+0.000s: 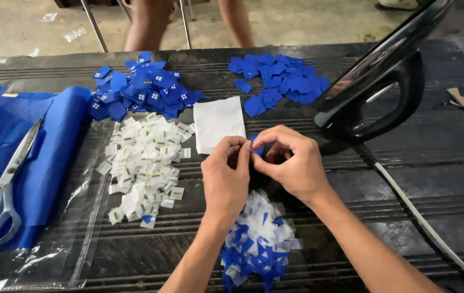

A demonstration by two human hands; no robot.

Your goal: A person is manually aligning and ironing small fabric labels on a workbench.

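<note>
- Just below the white cloth square, the left hand and right hand pinch one small blue piece with closed fingertips.
- Right of that square stands a black iron.

Small blue piece mostly hidden between fingertips; iron top, scissors handles cut by edges.

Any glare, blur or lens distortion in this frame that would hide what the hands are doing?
Head view: light is soft and even; the left hand and right hand look sharp, pinching a small blue piece. Glare streaks the black iron and the clear plastic sheet. The table edge bows slightly, a wide-angle effect.
</note>
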